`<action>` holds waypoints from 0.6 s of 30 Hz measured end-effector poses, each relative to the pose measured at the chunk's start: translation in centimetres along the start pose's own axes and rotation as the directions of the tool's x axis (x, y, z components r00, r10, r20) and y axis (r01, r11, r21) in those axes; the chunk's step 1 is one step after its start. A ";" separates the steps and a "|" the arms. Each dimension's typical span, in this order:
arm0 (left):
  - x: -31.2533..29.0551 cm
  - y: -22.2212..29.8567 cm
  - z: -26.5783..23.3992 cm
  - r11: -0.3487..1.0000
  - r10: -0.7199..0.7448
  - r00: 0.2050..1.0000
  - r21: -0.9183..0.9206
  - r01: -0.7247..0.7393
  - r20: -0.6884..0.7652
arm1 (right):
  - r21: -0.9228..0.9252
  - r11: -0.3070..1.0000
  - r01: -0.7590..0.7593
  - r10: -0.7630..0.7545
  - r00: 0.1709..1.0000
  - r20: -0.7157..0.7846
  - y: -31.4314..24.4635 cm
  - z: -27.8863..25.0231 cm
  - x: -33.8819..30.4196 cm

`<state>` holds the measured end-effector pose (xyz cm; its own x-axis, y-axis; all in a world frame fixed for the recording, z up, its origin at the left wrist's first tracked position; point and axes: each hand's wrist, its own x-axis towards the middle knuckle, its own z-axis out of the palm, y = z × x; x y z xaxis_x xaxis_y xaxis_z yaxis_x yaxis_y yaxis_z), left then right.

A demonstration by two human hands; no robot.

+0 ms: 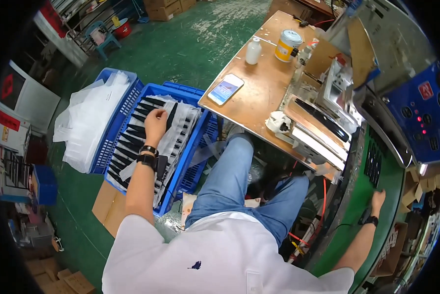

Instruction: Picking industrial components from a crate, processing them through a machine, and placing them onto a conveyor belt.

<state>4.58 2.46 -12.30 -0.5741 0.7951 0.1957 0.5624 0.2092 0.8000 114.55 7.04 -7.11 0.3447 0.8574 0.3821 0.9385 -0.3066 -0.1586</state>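
My left hand [155, 128] is over a blue plastic crate [162, 202], its fingers closed in a pinch beside a slim black tapered piece [171, 116] that it appears to hold. Several similar black pieces [124, 147] lie side by side in the crate, with white translucent sheets among them. Off to the right, my right hand [378, 201] rests low over a green conveyor belt [350, 240], with thumb and fingers apart. Just beyond its fingertips lies a row of black pieces [372, 162] on the belt. Both wrists wear dark bands with a small device.
White sheets [95, 115] pile over another blue crate at left. A wooden table [239, 100] carries a phone [225, 89], a white bottle [253, 51], a yellow-and-white can [287, 45] and a machine fixture holding a black piece [323, 120]. A blue control panel [418, 115] overhangs the belt.
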 end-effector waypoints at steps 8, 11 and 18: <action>-1.6 -1.0 0.1 0.873 -0.137 0.989 0.478 0.096 0.050 | 0.365 0.919 -0.150 0.021 0.943 0.333 -14.2 -11.3 -4.9; -1.4 -1.6 0.3 0.868 -0.041 0.998 0.496 0.012 0.048 | 0.412 0.900 -0.139 -0.018 0.934 0.356 -17.5 -13.8 -6.1; -2.8 -0.3 -1.7 0.886 0.166 0.983 0.448 -0.116 -0.073 | 0.583 0.804 0.113 -0.330 0.902 0.280 -34.5 -18.7 -7.4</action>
<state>5.02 -0.81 -12.09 -0.5147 0.7748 0.3671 0.8319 0.3478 0.4323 80.01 3.54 12.59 -0.0041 0.9899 0.1418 0.7828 0.0914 -0.6156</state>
